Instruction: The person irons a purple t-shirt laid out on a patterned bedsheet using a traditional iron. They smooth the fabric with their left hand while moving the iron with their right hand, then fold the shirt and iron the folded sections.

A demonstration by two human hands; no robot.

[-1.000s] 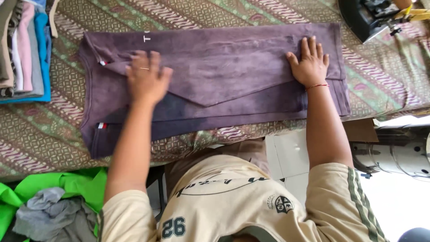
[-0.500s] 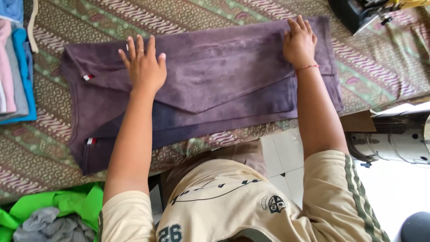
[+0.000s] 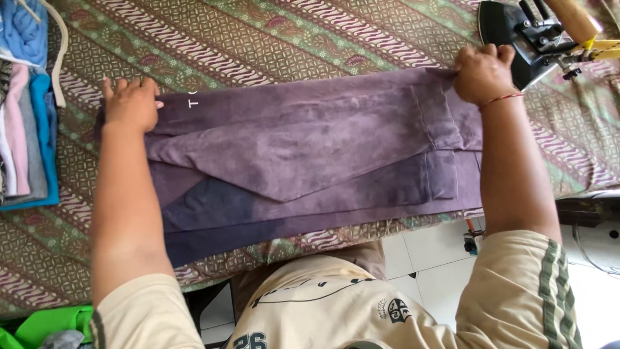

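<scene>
gripping the far edge of the purple garment [image 3: 303, 161] at both ends, the two hands hold it stretched flat across the middle of the frame. the left hand [image 3: 131, 103], at the upper left, lies mostly flat with fingers spread a little, its tips curled over the garment's top corner so the cloth stays pinned and taut. the right hand [image 3: 481, 72], at the upper right, is closed into a loose fist with the fabric bunched inside it, a thin red string around the wrist; that pull keeps the top fold line straight. the garment is already doubled over itself, one triangular flap lying on top and a darker layer showing along the lower edge. it rests on one patterned cloth [image 3: 323, 39] that covers the work surface. one iron [image 3: 516, 29] sits at the upper right corner, just beyond the right hand, parked clear of the fabric. one stack of folded clothes [image 3: 26, 129] lies at the left edge, well apart from the garment, with blue, pink and grey layers visible.
</scene>
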